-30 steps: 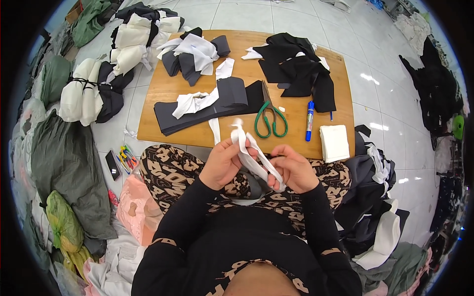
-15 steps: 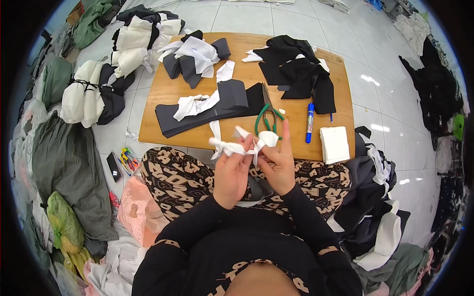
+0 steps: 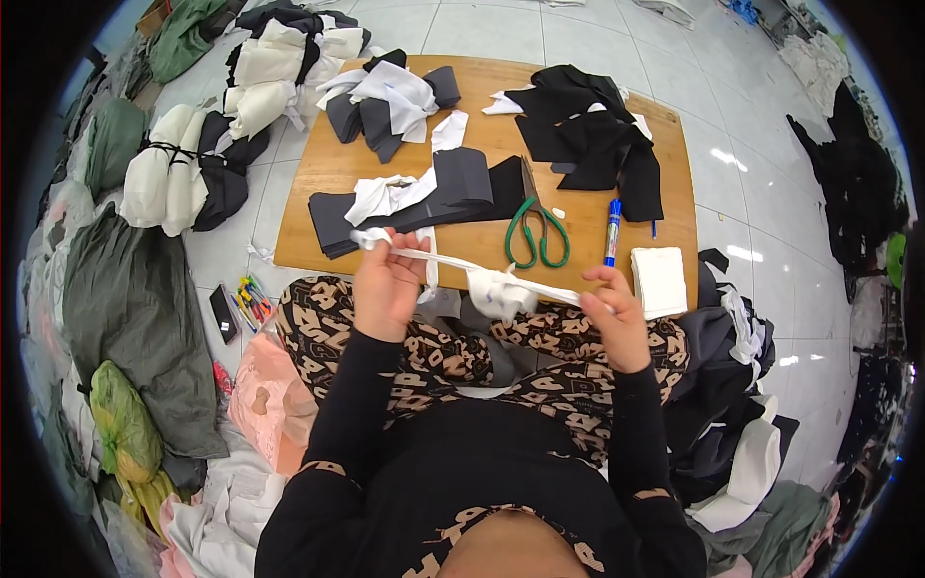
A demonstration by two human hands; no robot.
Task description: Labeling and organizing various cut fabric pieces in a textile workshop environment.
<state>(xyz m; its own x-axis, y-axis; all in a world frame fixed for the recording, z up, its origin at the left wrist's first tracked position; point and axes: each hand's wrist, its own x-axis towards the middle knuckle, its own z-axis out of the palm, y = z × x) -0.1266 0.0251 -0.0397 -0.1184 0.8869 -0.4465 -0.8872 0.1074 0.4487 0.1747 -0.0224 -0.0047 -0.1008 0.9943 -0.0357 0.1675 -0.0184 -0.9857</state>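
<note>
A thin white fabric strip [image 3: 448,261] is stretched between my hands above my lap, with a bunched, slightly blurred loop of it [image 3: 501,294] hanging mid-span. My left hand [image 3: 385,294] pinches one end near the table's front edge, a small white tuft sticking out past its fingers. At the other end, the fingers of my right hand [image 3: 620,318] are closed on the strip, left of a folded white cloth stack [image 3: 659,279]. Scissors with green handles [image 3: 525,252] lie on the table beyond the strip. Just behind my left hand is a stack of dark grey fabric strips [image 3: 337,222].
The low wooden table [image 3: 578,207] also bears a blue marker [image 3: 614,231], a black fabric pile [image 3: 631,144] and a grey and white pile [image 3: 395,96]. Tied white rolls [image 3: 159,173] sit on the floor at left, near a phone [image 3: 224,314] and pens [image 3: 254,303]. Fabric heaps lie at right.
My hands have moved apart, left hand to the left and right hand to the right. The white strip, bunched between them before, is now drawn out long.
</note>
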